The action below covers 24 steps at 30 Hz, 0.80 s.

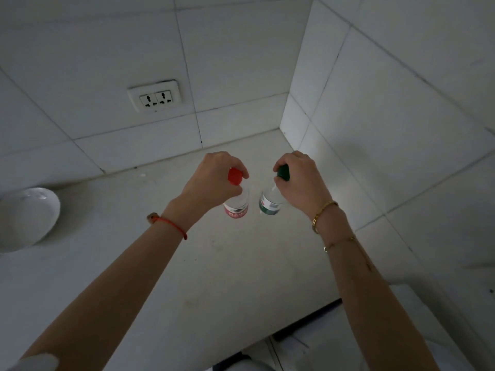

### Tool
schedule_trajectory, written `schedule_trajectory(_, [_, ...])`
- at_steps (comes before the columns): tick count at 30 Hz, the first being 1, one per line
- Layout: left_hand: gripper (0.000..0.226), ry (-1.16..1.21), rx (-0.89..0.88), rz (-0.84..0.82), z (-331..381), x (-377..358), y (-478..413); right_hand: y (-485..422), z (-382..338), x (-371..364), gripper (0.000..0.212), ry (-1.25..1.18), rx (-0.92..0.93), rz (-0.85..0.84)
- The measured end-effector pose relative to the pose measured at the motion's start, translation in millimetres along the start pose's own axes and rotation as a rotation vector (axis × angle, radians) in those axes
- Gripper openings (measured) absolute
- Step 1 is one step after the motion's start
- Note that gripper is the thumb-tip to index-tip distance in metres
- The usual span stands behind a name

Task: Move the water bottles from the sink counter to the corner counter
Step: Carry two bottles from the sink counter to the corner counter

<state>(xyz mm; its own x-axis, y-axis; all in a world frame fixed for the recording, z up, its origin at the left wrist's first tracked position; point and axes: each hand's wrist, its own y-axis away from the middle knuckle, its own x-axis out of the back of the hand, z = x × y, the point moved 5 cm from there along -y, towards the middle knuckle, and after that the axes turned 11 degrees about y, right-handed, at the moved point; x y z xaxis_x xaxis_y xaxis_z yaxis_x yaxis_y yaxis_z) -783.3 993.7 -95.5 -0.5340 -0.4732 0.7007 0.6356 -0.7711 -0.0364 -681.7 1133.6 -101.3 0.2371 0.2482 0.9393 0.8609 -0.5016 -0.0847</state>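
Both arms are out over the corner counter [214, 263], each hand gripping a bottle by the neck. The left hand [211, 178] is curled tight around the red-capped bottle [236, 202]; the right hand [300, 180] is closed the same way on the green-capped bottle [270, 203]. Both bottles stand upright, side by side and just apart, near the tiled corner, below and to the right of the wall socket [154, 97]. Whether their bases touch the counter, I can't tell. A white bowl [26, 218] sits well left of the socket.
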Motion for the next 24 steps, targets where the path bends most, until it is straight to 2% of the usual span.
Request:
schedule_trajectory(12, [0.029,0.011,0.025,0.018,-12.4,-13.3,-139.3,-134.8,44.0,-5.5,0.017,0.002,-0.034,0.033])
schedule_trajectory(24, [0.027,-0.028,0.016,0.005,-20.4,-28.8,-240.3,-231.5,79.1,-24.3,0.016,0.069,-0.034,0.053])
